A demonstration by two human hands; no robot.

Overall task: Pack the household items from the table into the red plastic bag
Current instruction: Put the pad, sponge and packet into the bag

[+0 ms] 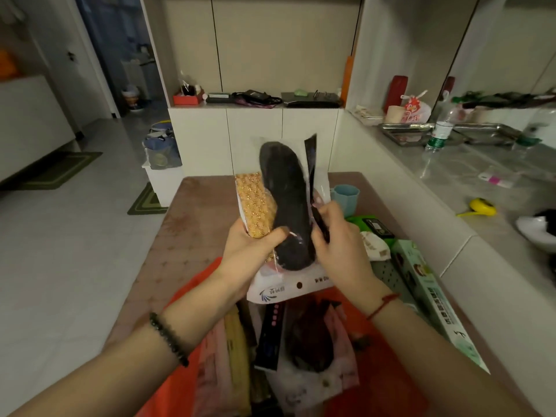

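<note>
I hold up a clear packet of black insoles (287,203) above the red plastic bag (382,383). My left hand (252,251) grips its lower left side, together with a gold-patterned packet (255,206) behind it. My right hand (337,236) pinches the packet's right edge and a black strip. The red bag lies open at the table's near end, with several packets inside: another insole packet (310,338), a black strip packet (270,335) and yellow and pink ones (228,356).
On the brown table (186,230) to the right lie a blue cup (346,195), a green pack (373,227), a white wrapped item (374,246) and a long green box (433,299). A grey counter (451,176) with a bottle and trays runs along the right. White cabinets stand behind.
</note>
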